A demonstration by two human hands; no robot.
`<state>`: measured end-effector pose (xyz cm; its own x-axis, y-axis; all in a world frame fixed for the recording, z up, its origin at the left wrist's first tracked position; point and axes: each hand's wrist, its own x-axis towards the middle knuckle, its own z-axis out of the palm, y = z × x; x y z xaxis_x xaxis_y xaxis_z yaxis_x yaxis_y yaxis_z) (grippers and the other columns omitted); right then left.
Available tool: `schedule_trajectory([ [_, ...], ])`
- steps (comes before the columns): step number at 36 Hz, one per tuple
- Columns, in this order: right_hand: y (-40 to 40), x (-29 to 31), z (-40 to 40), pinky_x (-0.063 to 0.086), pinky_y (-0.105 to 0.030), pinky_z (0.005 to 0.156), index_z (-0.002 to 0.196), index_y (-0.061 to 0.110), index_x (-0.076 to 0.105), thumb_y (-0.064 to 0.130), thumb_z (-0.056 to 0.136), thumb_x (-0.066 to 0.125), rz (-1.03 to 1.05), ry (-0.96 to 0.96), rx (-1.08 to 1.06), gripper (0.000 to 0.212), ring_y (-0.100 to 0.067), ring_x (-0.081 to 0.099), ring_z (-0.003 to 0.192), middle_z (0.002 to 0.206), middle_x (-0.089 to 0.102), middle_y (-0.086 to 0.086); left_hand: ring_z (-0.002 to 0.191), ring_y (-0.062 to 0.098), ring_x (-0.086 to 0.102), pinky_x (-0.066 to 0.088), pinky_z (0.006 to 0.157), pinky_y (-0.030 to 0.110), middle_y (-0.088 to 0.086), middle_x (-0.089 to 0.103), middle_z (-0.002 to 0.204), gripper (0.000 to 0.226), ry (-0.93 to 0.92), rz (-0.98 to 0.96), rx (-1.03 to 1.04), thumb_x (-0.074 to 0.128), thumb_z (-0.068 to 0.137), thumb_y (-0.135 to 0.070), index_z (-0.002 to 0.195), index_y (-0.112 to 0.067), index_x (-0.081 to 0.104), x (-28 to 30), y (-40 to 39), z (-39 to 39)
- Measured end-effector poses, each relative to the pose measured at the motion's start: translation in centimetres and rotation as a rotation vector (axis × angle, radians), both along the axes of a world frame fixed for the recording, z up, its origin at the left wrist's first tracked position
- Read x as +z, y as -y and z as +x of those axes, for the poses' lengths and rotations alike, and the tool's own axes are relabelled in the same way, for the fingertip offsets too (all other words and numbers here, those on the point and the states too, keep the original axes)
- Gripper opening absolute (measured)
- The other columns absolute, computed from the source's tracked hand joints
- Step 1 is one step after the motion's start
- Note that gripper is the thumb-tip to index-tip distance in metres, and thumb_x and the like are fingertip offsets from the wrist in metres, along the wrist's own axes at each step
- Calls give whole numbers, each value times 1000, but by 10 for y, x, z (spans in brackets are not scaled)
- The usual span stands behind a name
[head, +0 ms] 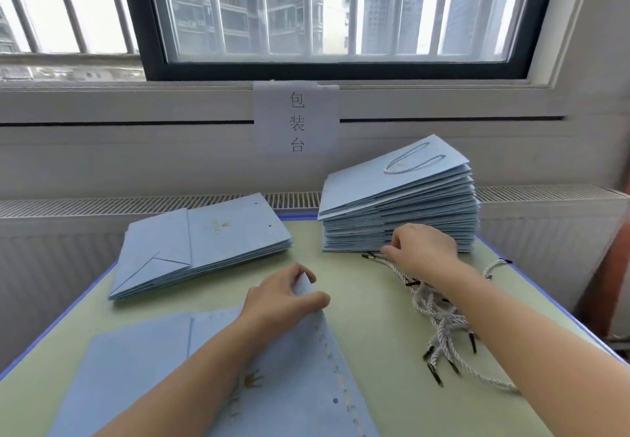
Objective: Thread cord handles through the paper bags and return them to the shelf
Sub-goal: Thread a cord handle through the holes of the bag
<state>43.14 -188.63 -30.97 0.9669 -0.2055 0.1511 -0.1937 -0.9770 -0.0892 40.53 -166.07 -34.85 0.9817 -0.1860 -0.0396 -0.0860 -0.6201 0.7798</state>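
A flat light-blue paper bag [143, 378] lies at the near edge of the table. My left hand [279, 296] pinches its top right corner between thumb and fingers and lifts it a little. A loose heap of white twisted cords [439, 313] with black tips lies to the right. My right hand [422, 249] reaches over that heap, its fingertips pinching the far end of a cord just in front of the tall stack of bags [399, 218]. That stack's top bag carries a cord handle [412, 160]. A lower stack of bags without handles [204, 245] sits at the left.
The table [371, 351] has a pale green top with a blue rim. A radiator grille [102, 204] and a wall with a paper sign [296, 119] run behind it, below a barred window. No shelf is in view.
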Motion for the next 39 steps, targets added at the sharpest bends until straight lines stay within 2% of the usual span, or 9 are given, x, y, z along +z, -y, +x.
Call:
schedule_trajectory([
  [6,-7,-7,13,40,-29,67,95,21,66,16,92,52,-140,15,-3,16,-19,62,90,98,68,4,112,19,51,49,91,34,-16,59,107,58,-87,-54,-50,58,41,-65,96,-45,58,3,-4,1],
  [9,-6,-8,13,40,-30,72,96,18,60,18,97,46,-17,168,80,14,-19,55,93,100,61,2,113,23,52,50,90,36,-11,59,108,54,-136,-110,-81,60,41,-58,94,-46,60,6,-7,2],
  [11,-9,-5,10,41,-29,68,91,14,52,15,99,42,346,243,162,13,-19,51,85,93,56,-2,105,21,57,51,82,32,-6,60,103,52,-169,-174,-104,63,44,-49,96,-43,61,9,-9,2],
  [14,-22,9,-3,46,-18,52,87,9,51,6,101,40,1175,147,215,18,-14,54,67,82,59,-5,76,12,61,50,63,22,-2,60,98,47,-223,-285,-161,60,55,-32,103,-32,62,15,-13,3],
  [16,-28,16,-12,34,-12,39,88,9,52,3,101,37,1379,65,244,21,-7,44,49,72,56,-3,69,11,61,50,60,22,0,61,97,48,-257,-331,-176,58,56,-28,104,-29,62,17,-15,4],
  [20,-41,10,-23,21,-13,38,91,10,63,0,99,38,1295,-91,296,28,-5,30,42,63,53,2,68,11,62,48,58,22,3,63,98,52,-289,-367,-174,57,55,-23,107,-28,64,15,-15,5],
  [24,-57,-9,-30,20,-14,41,85,12,66,18,99,50,1195,-241,354,22,-2,30,41,58,49,5,69,15,59,46,58,24,4,60,92,52,-302,-382,-179,56,55,-22,107,-28,64,13,-17,8],
  [31,-61,-18,-30,19,-12,39,82,13,68,16,92,60,1162,-207,380,13,-2,26,39,43,40,11,66,15,60,48,58,25,3,61,84,52,-315,-428,-195,55,54,-19,105,-26,64,10,-17,11],
  [39,-62,-25,-31,30,-9,46,76,15,67,18,86,70,1076,-155,434,10,0,37,47,55,47,9,75,19,61,50,69,31,6,62,93,54,-312,-483,-218,56,54,-17,107,-24,64,12,-21,8],
])
